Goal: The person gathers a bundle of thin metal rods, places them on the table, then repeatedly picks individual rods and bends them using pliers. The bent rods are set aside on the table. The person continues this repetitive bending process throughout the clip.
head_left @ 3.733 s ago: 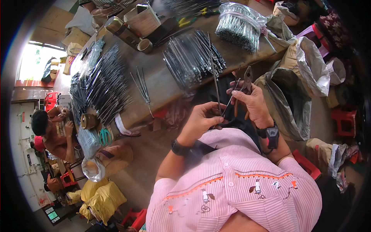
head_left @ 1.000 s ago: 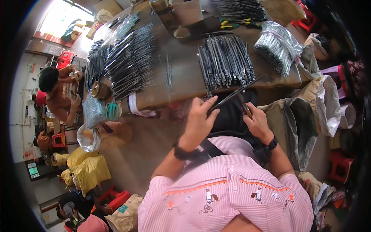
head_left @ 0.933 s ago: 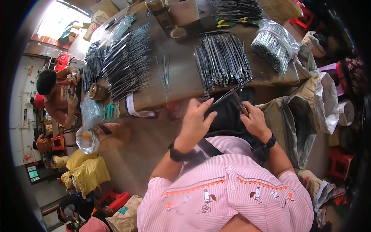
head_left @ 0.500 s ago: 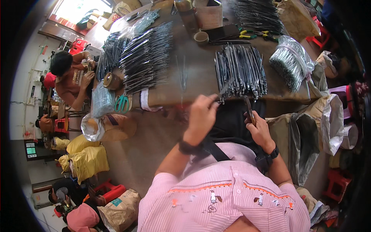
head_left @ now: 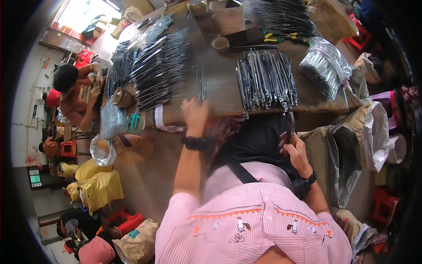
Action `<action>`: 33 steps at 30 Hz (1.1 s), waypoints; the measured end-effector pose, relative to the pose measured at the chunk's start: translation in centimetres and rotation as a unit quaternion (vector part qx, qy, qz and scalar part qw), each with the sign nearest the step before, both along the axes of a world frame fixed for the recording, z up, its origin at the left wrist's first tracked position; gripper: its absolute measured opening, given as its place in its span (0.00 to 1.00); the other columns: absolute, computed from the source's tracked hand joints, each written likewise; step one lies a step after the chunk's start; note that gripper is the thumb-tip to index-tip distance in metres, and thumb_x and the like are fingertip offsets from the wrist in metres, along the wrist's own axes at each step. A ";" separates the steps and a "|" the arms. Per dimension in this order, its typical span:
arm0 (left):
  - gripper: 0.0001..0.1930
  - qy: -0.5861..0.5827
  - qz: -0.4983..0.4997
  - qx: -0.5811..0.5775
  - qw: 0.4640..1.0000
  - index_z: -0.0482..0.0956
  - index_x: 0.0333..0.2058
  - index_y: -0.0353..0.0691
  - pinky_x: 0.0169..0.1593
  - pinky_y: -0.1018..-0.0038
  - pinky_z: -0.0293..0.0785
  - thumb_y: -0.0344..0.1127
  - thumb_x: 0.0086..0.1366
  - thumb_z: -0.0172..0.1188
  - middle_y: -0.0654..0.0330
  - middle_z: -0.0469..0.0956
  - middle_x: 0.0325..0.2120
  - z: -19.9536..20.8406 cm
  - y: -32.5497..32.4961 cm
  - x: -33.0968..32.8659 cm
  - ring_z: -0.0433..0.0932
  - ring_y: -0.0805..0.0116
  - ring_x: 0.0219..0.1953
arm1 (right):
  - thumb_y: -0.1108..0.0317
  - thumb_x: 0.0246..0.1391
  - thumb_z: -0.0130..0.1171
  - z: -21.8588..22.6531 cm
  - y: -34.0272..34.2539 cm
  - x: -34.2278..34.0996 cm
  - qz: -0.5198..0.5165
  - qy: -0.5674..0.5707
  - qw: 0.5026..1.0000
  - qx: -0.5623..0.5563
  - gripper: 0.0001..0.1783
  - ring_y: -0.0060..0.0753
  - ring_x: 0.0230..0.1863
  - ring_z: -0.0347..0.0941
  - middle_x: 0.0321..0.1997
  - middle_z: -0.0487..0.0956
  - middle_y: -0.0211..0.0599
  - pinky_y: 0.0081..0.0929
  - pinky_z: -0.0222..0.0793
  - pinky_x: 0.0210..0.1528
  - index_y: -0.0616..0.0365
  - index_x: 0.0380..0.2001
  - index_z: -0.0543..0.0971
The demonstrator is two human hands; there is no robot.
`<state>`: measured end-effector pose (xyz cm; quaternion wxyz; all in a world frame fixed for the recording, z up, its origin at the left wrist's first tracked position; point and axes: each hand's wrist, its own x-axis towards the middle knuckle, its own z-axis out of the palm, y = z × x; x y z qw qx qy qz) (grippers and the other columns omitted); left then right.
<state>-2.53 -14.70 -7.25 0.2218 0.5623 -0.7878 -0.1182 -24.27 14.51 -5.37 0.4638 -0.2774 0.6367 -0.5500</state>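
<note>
A few thin dark rods point(head_left: 200, 81) lie on the table point(head_left: 220, 81), upper middle of the frame. The left hand point(head_left: 195, 115) reaches their lower ends, forearm near vertical, grip too blurred to tell. Right of centre, the right hand point(head_left: 296, 152) clasps upright pliers point(head_left: 290, 124).

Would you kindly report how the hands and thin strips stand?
Left hand at the few loose strips, grip blurred. Right hand holding pliers. Teal scissors left of left hand, not blocking.
</note>
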 end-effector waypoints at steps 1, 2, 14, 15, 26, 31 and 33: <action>0.20 0.014 -0.010 -0.029 0.999 0.81 0.39 0.31 0.45 0.60 0.72 0.42 0.55 0.65 0.42 0.77 0.36 0.4 1.1 -0.6 0.75 0.45 0.40 | 0.73 0.49 0.46 0.0 0.3 -0.1 0.003 -0.024 1.000 0.007 0.16 0.20 0.25 0.71 0.29 0.75 0.33 0.18 0.65 0.28 0.62 0.42 0.73; 0.20 0.027 -0.020 -0.059 0.998 0.80 0.40 0.32 0.46 0.60 0.71 0.43 0.55 0.65 0.42 0.76 0.39 0.8 2.3 -1.3 0.74 0.46 0.42 | 0.73 0.49 0.46 0.1 0.5 -0.1 0.006 -0.049 0.999 0.013 0.15 0.21 0.25 0.70 0.29 0.75 0.33 0.18 0.66 0.28 0.62 0.42 0.73; 0.22 0.063 -0.162 0.143 0.974 0.74 0.43 0.32 0.38 0.64 0.77 0.35 0.50 0.67 0.50 0.80 0.27 -0.4 5.5 -6.7 0.79 0.54 0.29 | 0.75 0.46 0.47 0.4 1.6 -1.0 -0.026 -0.110 0.993 -0.014 0.12 0.26 0.29 0.73 0.30 0.77 0.37 0.22 0.70 0.33 0.64 0.36 0.73; 0.20 0.093 -0.166 0.154 0.969 0.74 0.41 0.31 0.36 0.66 0.77 0.34 0.50 0.67 0.51 0.80 0.27 -0.5 4.5 -6.3 0.79 0.57 0.28 | 0.75 0.45 0.47 0.3 1.7 -1.2 -0.040 -0.125 0.991 -0.019 0.12 0.28 0.30 0.74 0.30 0.77 0.38 0.23 0.71 0.34 0.65 0.36 0.73; 0.07 0.393 -0.135 0.504 0.757 0.77 0.38 0.36 0.31 0.78 0.73 0.31 0.62 0.62 0.63 0.76 0.28 1.3 2.0 -4.5 0.76 0.72 0.29 | 0.65 0.52 0.50 -0.6 4.4 -8.3 -0.214 -0.228 0.934 -0.171 0.14 0.26 0.32 0.68 0.35 0.74 0.37 0.23 0.65 0.35 0.61 0.41 0.72; 0.06 0.437 -0.027 0.573 0.693 0.77 0.36 0.37 0.28 0.81 0.70 0.28 0.61 0.63 0.64 0.77 0.26 1.0 2.8 -3.9 0.75 0.76 0.27 | 0.60 0.57 0.47 -1.6 5.5 -12.3 -0.242 -0.314 0.878 -0.268 0.19 0.29 0.29 0.65 0.33 0.72 0.36 0.26 0.62 0.32 0.60 0.47 0.70; 0.06 0.479 -0.005 0.567 0.670 0.77 0.37 0.39 0.29 0.81 0.70 0.28 0.61 0.63 0.64 0.77 0.26 1.2 2.8 -3.7 0.75 0.75 0.27 | 0.62 0.56 0.46 -2.0 5.3 -13.6 -0.274 -0.332 0.859 -0.276 0.18 0.35 0.32 0.69 0.34 0.74 0.39 0.33 0.68 0.39 0.61 0.46 0.72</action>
